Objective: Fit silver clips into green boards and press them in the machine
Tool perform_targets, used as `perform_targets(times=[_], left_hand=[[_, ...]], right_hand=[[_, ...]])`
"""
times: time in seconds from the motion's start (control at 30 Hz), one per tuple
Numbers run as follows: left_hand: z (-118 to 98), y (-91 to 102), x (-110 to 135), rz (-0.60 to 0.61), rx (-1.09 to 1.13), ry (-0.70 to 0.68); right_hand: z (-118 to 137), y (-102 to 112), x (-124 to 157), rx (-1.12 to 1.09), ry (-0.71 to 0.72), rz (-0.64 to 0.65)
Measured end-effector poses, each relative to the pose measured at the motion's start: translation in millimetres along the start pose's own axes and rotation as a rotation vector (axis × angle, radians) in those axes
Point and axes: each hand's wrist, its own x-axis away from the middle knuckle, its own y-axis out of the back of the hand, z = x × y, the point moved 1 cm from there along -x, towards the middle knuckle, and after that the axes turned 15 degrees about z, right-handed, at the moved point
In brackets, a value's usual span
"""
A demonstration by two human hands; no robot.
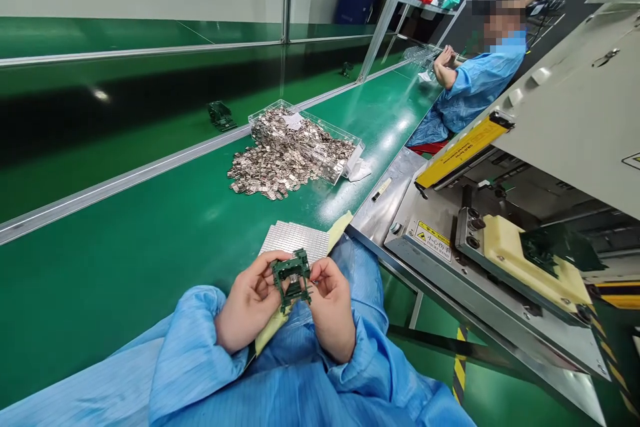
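In front of my body I hold a dark green plastic frame (293, 273) with an open middle and several prongs. My left hand (253, 303) is closed on its left side, thumb and fingers gripping the edge. At the right edge, my right hand (333, 310) is closed too, with thumb and forefinger pinched against the frame. Whether a small piece sits between those fingertips I cannot tell. Just behind the frame lies a silvery sheet of small rectangular pieces in rows (295, 240), with yellow paper (340, 230) showing beside it near my lap.
A clear plastic box (357, 153) lies tipped on the green table (165, 253), small metal pieces (273, 167) heaped out of it. At right stands a press machine (500, 240) holding another green part. A marker (381, 189) rests nearby. A co-worker (480, 87) sits farther back.
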Motion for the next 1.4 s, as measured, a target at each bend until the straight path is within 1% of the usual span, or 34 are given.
perform_targets(times=[0.2,0.4,0.5,0.6,0.7,0.77,0.83,0.9,0.97,1.1,1.2,1.3,1.4], left_hand=[[2.0,-5.0,-0.3,0.021,-0.005,0.011],[1.7,-16.3,-1.9,0.031,-0.010,0.043],[2.1,-18.9,-1.9,0.076,-0.020,0.055],[1.5,-12.9,-7.2,0.147,-0.028,0.075],[0.0,0.5,-23.5,0.151,-0.059,0.050],[0.3,8.3,-38.9,0.130,-0.073,0.032],[2.5,11.7,-54.3,0.142,-0.073,0.029],[6.3,10.8,-66.4,0.179,-0.073,0.016],[10.4,7.9,-73.6,0.211,-0.070,-0.003],[15.1,4.8,-75.9,0.200,-0.089,-0.023],[15.2,5.8,-74.4,0.168,-0.113,-0.018],[15.0,7.2,-74.4,0.152,-0.116,-0.007],[15.5,8.0,-75.2,0.136,-0.116,0.000]], right_hand=[[-1.1,6.0,6.5,-0.020,0.010,-0.005],[-2.0,12.9,15.5,-0.024,0.001,-0.025],[0.4,17.4,19.1,-0.024,0.005,-0.038],[-2.5,34.0,18.3,-0.054,-0.003,-0.014],[-15.2,62.2,12.5,-0.080,-0.033,-0.010],[-26.8,78.2,7.0,-0.016,-0.091,0.006],[-37.3,84.9,1.5,0.057,-0.147,0.082],[-44.0,81.8,-2.8,0.080,-0.160,0.175],[-47.0,73.3,-5.5,0.069,-0.141,0.198],[-50.0,59.3,-6.5,0.060,-0.092,0.104],[-55.2,57.4,-5.3,0.083,-0.041,0.047],[-61.8,59.6,-3.0,0.143,0.014,0.039],[-68.6,64.3,-0.1,0.300,0.068,0.054]])
